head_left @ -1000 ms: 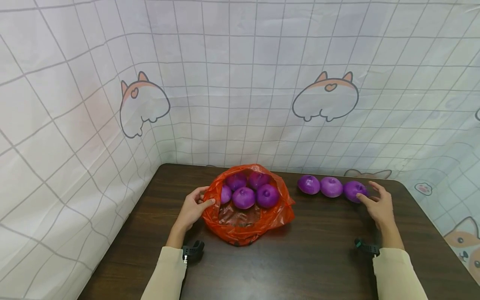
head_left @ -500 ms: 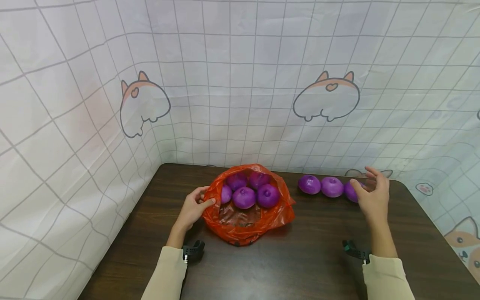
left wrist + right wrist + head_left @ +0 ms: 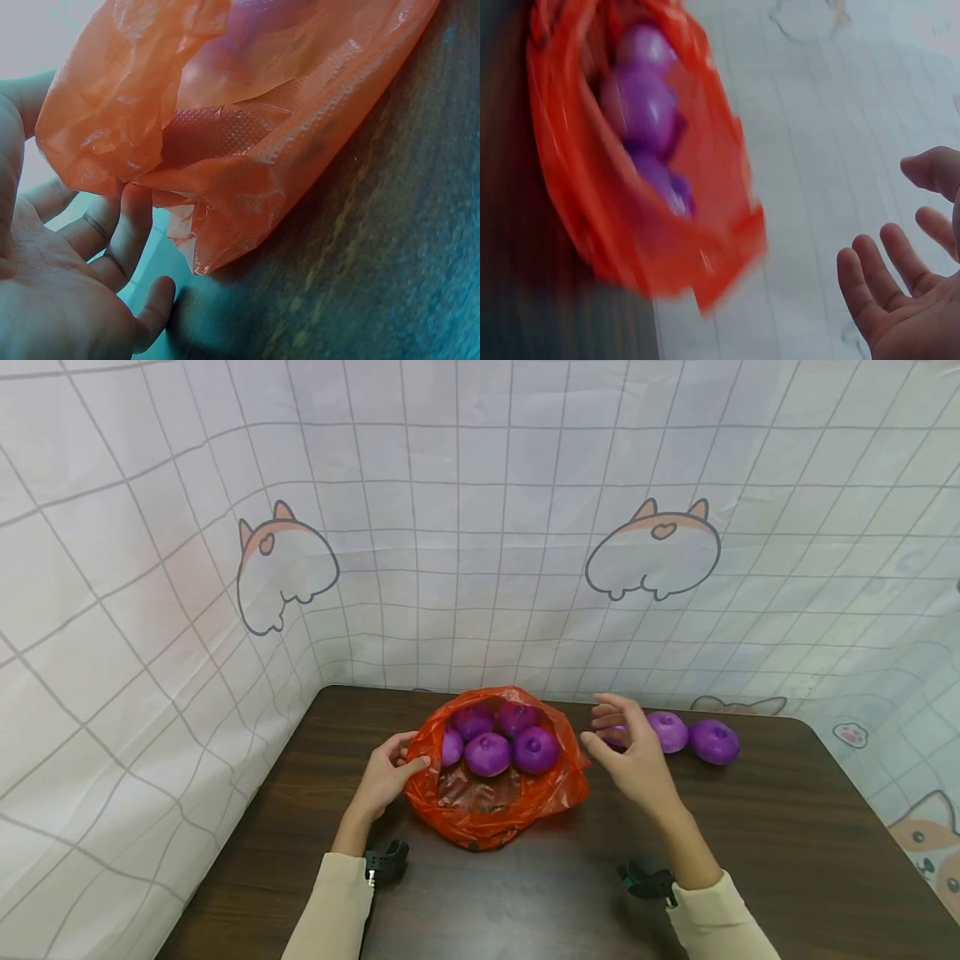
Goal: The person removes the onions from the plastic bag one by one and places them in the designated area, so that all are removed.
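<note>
A red plastic bag [image 3: 483,828] stands with its mouth spread wide, and several purple onions [image 3: 487,755] lie inside it. My left hand [image 3: 386,778] pinches the bag's left rim between thumb and fingers; in the left wrist view, the fingertips meet the thin plastic [image 3: 217,187]. Just right of the bag, my right hand [image 3: 636,758] hovers with relaxed, spread fingers and holds nothing. Behind that hand is a row of loose onions: the leftmost is mostly hidden by the fingers, while the middle onion [image 3: 667,732] and the right onion [image 3: 715,742] show beyond it.
The dark wooden table [image 3: 540,902] reaches back to a white grid-patterned cloth [image 3: 487,568] with cartoon dogs printed on it. More cloth hangs along the left and right sides. Each wrist carries a black strap [image 3: 386,860].
My right hand has let go of the rightmost onion, lifted off and swept left past the row to beside the bag. The left hand has stayed on the rim.
</note>
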`<state>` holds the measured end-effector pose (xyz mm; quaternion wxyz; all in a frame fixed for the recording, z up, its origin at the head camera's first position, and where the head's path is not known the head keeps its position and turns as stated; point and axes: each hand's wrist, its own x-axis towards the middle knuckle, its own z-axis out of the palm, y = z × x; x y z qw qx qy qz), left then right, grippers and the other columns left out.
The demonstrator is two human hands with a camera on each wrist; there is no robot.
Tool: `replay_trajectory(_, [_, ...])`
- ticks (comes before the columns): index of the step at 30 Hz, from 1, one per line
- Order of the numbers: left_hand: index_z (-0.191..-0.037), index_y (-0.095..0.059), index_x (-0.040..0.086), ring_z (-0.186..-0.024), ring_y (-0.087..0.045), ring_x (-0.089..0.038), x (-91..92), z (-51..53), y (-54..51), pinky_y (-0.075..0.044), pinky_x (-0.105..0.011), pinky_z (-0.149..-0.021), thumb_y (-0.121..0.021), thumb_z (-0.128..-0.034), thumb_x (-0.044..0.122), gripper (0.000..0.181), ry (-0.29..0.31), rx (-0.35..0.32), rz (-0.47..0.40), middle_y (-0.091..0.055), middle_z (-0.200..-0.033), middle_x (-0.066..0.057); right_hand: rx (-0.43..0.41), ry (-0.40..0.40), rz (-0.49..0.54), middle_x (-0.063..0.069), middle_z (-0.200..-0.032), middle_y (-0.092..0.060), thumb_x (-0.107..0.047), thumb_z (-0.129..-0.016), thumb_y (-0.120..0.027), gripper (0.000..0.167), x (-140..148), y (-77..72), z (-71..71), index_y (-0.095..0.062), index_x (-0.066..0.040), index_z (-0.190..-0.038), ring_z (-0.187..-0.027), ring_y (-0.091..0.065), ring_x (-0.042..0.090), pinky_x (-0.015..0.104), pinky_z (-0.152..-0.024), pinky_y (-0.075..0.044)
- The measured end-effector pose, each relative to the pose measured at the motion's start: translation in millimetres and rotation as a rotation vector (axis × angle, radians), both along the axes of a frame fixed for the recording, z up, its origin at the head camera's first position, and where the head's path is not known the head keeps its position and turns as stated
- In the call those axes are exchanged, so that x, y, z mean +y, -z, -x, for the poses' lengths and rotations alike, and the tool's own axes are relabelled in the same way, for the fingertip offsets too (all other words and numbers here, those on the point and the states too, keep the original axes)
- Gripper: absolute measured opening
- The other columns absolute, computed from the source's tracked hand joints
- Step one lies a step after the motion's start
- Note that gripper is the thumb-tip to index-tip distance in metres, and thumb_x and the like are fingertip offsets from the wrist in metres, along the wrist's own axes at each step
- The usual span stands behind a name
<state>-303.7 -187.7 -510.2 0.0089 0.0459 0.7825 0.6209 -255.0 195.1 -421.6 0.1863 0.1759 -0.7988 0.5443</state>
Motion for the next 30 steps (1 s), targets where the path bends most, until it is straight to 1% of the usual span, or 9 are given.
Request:
replay_trajectory(3, [-0.141, -0.058, 0.009, -0.085, -0.052, -0.02, 0.4, -0.4, -0.3, -0.05, -0.024, -0.068, -0.073, -0.0936, 0.012, 0.049, -0.003, 0.002, 0.0, -0.058, -0.1, -0.01, -0.004, -0.065, -0.025, 0.008, -0.128, -0.059, -0.008, -0.093, -0.073, 0.052, -22.7, 3.5, 0.6, -0.054, -0.015, -0.141, -0.113, -0.059, 0.031, 0.036, -0.098, -0.054])
replay_trajectory(6, [-0.14, -0.058, 0.009, -0.085, -0.052, -0.02, 0.5, -0.3, -0.1, -0.05, -0.024, -0.068, -0.073, -0.0933, 0.012, 0.05, -0.004, 0.006, 0.0, -0.058, -0.099, -0.009, -0.02, -0.1, -0.047, 0.005, -0.129, -0.059, -0.012, -0.093, -0.074, 0.051, -42.2, 7.6, 1.9, -0.054, -0.019, -0.14, -0.117, -0.059, 0.027, 0.048, -0.101, -0.053])
replay_trajectory(8, [-0.14, -0.058, 0.009, -0.085, -0.052, -0.02, 0.5, -0.1, 0.1, -0.05, -0.024, -0.068, -0.073, -0.0932, 0.012, 0.05, -0.004, 0.008, 0.001, -0.058, -0.099, -0.009, -0.029, -0.126, -0.044, 0.004, -0.129, -0.059, -0.013, -0.093, -0.075, 0.05, -53.6, 10.6, 2.9, -0.055, -0.019, -0.139, -0.119, -0.059, 0.025, 0.054, -0.102, -0.051])
replay_trajectory(11, [-0.14, -0.058, 0.009, -0.084, -0.051, -0.02, 0.4, 0.4, 0.7, -0.05, -0.024, -0.068, -0.073, -0.0931, 0.011, 0.049, -0.006, 0.007, 0.0, -0.058, -0.098, -0.009, -0.043, -0.167, -0.035, 0.005, -0.131, -0.058, -0.012, -0.092, -0.075, 0.05, -68.2, 16.4, 5.2, -0.055, -0.018, -0.138, -0.121, -0.058, 0.026, 0.058, -0.104, -0.049])
replay_trajectory(14, [-0.14, -0.058, 0.009, -0.084, -0.051, -0.02, 0.2, 1.2, 0.9, -0.049, -0.024, -0.068, -0.073, -0.0931, 0.011, 0.049, -0.008, 0.006, 0.002, -0.057, -0.098, -0.009, -0.059, -0.19, -0.026, 0.007, -0.132, -0.056, -0.012, -0.092, -0.076, 0.051, -78.9, 23.0, 8.9, -0.055, -0.018, -0.137, -0.124, -0.057, 0.034, 0.059, -0.105, -0.047])
replay_trajectory(18, [-0.14, -0.058, 0.009, -0.085, -0.05, -0.019, 0.2, 1.2, 0.1, -0.048, -0.024, -0.068, -0.074, -0.0931, 0.012, 0.05, -0.008, 0.001, 0.001, -0.056, -0.097, -0.007, -0.077, -0.17, -0.039, 0.009, -0.134, -0.055, -0.014, -0.09, -0.077, 0.052, -87.2, 32.0, 15.4, -0.055, -0.018, -0.137, -0.127, -0.054, 0.042, 0.059, -0.106, -0.047])
replay_trajectory(25, [-0.143, -0.055, 0.007, -0.084, -0.05, -0.018, -0.7, 1.2, 0.4, -0.048, -0.024, -0.066, -0.073, -0.094, 0.013, 0.053, -0.001, -0.005, -0.002, -0.056, -0.098, -0.006, -0.098, -0.096, -0.126, 0.015, -0.136, -0.055, -0.017, -0.088, -0.079, 0.054, -89.5, 46.4, 25.6, -0.056, -0.016, -0.137, -0.13, -0.05, 0.044, 0.06, -0.11, -0.042])
replay_trajectory(30, [-0.141, -0.057, 0.009, -0.084, -0.052, -0.018, -0.9, 1.5, 1.3, -0.05, -0.024, -0.067, -0.074, -0.0935, 0.012, 0.05, -0.005, -0.002, -0.005, -0.057, -0.097, -0.007, -0.107, -0.033, -0.196, 0.012, -0.141, -0.053, -0.019, -0.087, -0.079, 0.054, -85.5, 57.7, 32.9, -0.058, -0.014, -0.136, -0.133, -0.043, 0.04, 0.059, -0.108, -0.039])
